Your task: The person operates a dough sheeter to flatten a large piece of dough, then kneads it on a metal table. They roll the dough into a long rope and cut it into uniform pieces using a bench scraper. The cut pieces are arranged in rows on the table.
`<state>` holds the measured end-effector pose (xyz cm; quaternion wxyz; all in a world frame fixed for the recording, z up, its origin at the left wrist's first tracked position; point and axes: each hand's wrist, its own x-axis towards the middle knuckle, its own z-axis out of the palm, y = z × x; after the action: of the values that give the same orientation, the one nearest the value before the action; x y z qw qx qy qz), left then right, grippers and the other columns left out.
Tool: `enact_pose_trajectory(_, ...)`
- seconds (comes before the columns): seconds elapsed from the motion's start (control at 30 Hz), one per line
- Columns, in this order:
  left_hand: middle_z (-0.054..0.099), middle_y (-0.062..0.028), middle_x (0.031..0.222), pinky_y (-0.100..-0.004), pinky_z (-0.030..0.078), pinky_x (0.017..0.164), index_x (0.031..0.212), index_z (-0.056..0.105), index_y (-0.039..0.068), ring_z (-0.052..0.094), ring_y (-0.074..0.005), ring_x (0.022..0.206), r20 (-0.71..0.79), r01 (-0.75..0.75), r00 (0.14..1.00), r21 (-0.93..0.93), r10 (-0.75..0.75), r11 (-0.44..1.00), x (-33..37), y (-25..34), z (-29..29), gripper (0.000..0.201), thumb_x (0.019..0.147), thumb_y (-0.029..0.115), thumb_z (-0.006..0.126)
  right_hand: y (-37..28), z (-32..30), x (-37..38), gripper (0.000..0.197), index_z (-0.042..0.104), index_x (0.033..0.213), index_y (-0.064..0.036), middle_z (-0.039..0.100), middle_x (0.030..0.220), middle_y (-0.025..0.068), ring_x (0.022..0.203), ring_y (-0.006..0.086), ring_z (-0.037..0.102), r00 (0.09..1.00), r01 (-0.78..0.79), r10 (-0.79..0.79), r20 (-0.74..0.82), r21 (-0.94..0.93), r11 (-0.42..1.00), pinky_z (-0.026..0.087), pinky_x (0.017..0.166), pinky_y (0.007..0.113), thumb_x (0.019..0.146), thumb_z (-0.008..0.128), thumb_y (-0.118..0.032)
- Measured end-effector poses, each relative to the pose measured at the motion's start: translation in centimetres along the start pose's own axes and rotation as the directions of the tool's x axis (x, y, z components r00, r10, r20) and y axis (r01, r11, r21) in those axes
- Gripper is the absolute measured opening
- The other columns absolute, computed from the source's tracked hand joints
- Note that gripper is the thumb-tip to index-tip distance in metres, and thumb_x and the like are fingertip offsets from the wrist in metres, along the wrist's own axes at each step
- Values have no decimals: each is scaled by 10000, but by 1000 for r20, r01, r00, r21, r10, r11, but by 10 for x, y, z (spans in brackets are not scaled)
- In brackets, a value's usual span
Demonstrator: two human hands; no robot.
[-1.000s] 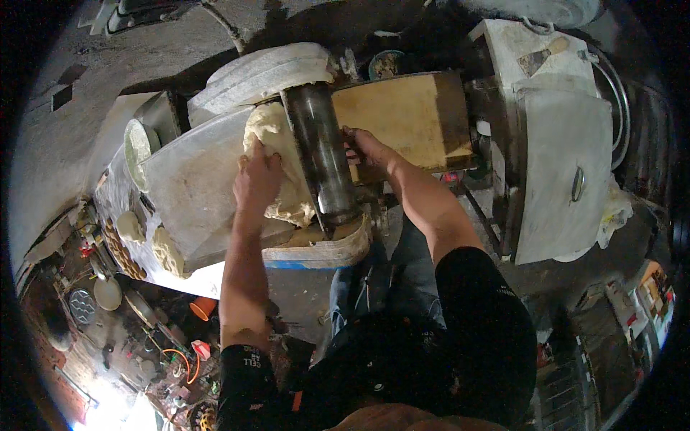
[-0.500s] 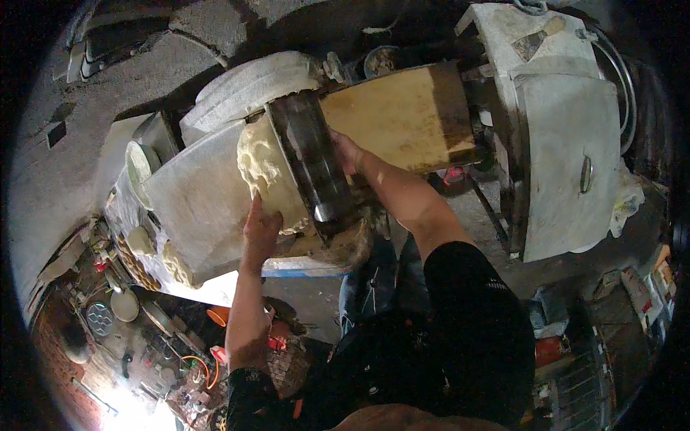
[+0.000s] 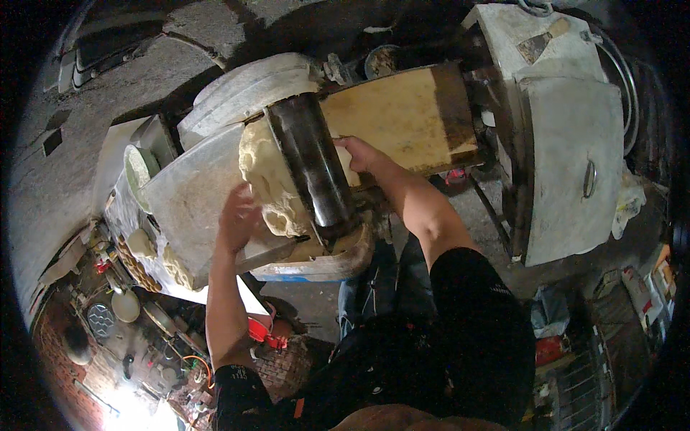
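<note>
We hold our left hand (image 3: 238, 217) open beside the dough (image 3: 267, 165), which the metal plate (image 3: 188, 183) supports against the roller (image 3: 310, 161), but cannot tell whether our right hand (image 3: 361, 155) grips anything.

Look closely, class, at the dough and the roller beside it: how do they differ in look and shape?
Colour: the dough is pale cream, while the roller is dark and shiny.
Surface: the dough is lumpy and dented; the roller looks smooth.
Outline: the dough has uneven edges, whereas the roller is a straight cylinder.
Both are longer than wide.
</note>
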<state>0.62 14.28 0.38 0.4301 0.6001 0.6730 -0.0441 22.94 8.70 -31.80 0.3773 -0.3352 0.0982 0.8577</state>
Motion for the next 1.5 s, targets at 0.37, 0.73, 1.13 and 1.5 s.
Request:
enact_pose_trajectory(0.37,624,-64,978,-291,519,748,1485,393,102,608,-131,859,-32,30,999,-89,-33,996,20,31,5,591,944,70,629,-17,-18,-54,428,491,1316,-91,613,1232,76,1116,235,602,988,91,-101,114,85,992,525,903,437,967,630,-297)
enact_pose_trajectory(0.73,643,-105,990,-315,523,765,1447,437,57,628,-178,898,-4,-29,1000,32,29,999,33,33,22,640,858,72,687,-26,-27,-81,435,450,1375,-64,653,1149,71,956,195,656,982,135,-124,-146,73,988,560,814,361,989,586,-211)
enact_pose_trajectory(1.13,611,-254,1223,-456,435,1034,1272,580,0,571,-425,1161,325,-584,800,229,505,778,12,137,97,387,953,217,558,31,136,-169,198,683,992,-25,688,945,210,859,401,658,583,408,-697,417,-892,-192,519,744,509,903,539,-128)
enact_pose_trajectory(1.5,590,-195,1227,-569,260,1136,1283,602,95,481,-354,1282,400,-597,763,737,508,317,-31,108,100,501,864,361,670,-6,-31,-21,491,495,1283,68,445,1401,242,1303,438,402,510,68,-769,386,-909,-412,328,1108,510,884,555,-213)
